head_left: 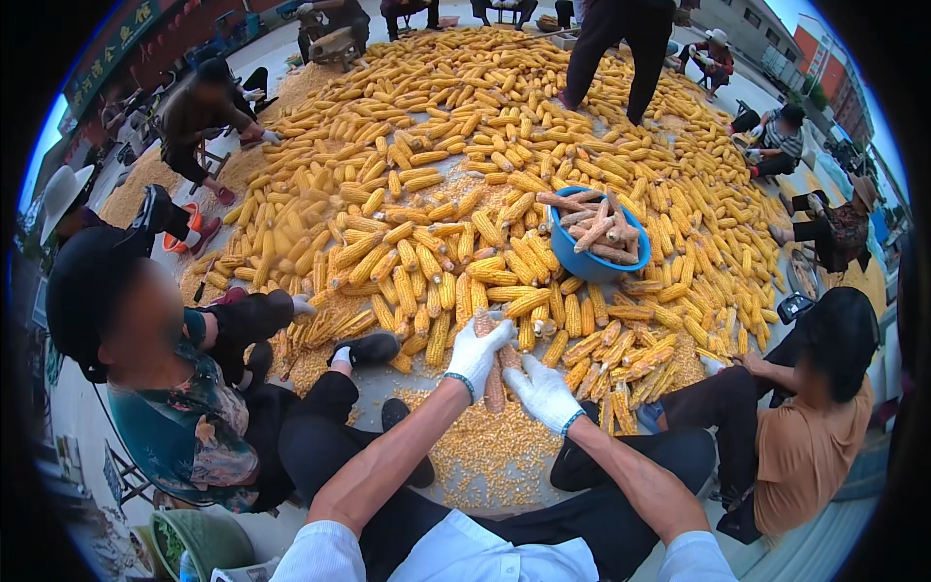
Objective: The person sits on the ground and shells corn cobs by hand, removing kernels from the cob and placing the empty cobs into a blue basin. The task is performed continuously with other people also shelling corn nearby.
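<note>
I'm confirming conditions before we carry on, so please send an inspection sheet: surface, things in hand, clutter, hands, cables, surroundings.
Surface: pale ground, loose kernels scattered between the person's feet.
Things in hand: what look like two cobs, largely bare, held close together.
Clutter: wide heap of yellow corn ahead; blue bucket of stripped cobs standing among it, ahead right.
Hands: both white-gloved; left hand grips the cobs, right hand against them, its grip partly hidden.
Cables: nothing seen.
Surroundings: people seated around the heap, one standing person beyond; green bin behind left; buildings at the edges.
</note>
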Tool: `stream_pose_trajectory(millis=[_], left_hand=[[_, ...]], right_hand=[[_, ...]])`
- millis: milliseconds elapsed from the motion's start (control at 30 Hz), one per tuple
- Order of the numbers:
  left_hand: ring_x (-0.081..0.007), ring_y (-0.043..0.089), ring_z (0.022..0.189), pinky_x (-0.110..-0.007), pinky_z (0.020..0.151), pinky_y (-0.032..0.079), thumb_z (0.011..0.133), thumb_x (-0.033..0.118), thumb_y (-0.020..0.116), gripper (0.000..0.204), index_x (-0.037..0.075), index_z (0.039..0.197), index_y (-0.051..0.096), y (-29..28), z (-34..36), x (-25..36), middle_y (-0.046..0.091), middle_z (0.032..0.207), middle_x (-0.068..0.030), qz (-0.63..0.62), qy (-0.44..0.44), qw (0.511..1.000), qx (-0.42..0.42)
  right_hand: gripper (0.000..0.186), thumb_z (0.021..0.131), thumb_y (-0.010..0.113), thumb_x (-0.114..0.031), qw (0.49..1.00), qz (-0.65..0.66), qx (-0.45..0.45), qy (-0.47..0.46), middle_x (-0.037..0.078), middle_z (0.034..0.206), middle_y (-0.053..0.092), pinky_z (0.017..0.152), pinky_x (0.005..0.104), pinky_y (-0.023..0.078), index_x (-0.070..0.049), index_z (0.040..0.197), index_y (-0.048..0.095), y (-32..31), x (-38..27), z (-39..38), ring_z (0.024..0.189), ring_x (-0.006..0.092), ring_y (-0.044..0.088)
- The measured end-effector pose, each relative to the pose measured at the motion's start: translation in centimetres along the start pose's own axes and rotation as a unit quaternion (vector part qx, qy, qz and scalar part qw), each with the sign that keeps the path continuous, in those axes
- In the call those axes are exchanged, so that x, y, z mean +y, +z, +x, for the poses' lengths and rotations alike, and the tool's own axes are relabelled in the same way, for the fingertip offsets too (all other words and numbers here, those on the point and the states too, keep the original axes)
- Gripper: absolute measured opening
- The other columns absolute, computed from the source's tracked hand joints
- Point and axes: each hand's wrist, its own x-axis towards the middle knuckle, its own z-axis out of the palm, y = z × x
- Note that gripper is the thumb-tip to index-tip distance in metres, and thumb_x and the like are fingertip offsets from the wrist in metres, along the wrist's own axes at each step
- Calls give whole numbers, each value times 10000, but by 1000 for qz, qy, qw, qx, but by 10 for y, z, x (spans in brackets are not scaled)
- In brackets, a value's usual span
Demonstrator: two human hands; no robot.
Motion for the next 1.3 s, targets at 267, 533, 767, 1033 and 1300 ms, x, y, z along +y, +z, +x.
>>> stream_pose_trajectory(millis=[267, 533, 767, 1033, 1300], left_hand=[[-269, 679, 994, -424, 857, 582, 976, 184, 691, 444, 1, 1335, 504, -2, 4, -4, 669, 1171, -172, -11, 5, 1000, 0], [-267, 676, 988, -427, 845, 585, 977, 194, 691, 444, -1, 1329, 505, -3, 7, -1, 669, 1164, -170, -8, 14, 1000, -7], [-266, 670, 987, -427, 857, 580, 982, 197, 684, 432, 3, 1327, 509, -2, 7, -3, 666, 1155, -157, -9, 6, 1000, -7], [-266, 663, 1028, -428, 858, 577, 1012, 255, 651, 434, 17, 1342, 502, -4, 8, 2, 648, 1208, -157, -19, -5, 1000, -17], [-274, 631, 1174, -465, 955, 519, 989, 375, 669, 567, 39, 1406, 483, -11, 12, 34, 645, 1321, -146, -22, 22, 1000, -4]], right_hand=[[591, 1000, 524, -529, 1000, -22, -12, 7, 359, 976, 655, 815, 565, 480, 49, 1110, 571, 2, 2, 5, 974, 517, 642], [585, 1005, 519, -526, 1000, -7, -8, -1, 360, 983, 652, 814, 565, 480, 47, 1112, 568, 2, 2, 7, 975, 523, 637], [582, 1006, 512, -520, 999, -28, 15, -30, 364, 981, 652, 820, 565, 482, 48, 1118, 569, 7, 11, 9, 981, 525, 637], [411, 1033, 530, -412, 998, 9, 38, -43, 156, 743, 616, 605, 399, 491, -6, 986, 566, 2, 13, 11, 633, 254, 648], [375, 1056, 509, -436, 921, 384, 42, 40, 50, 721, 656, 380, 235, 440, -71, 1096, 584, -27, 1, 14, 465, 94, 546]])
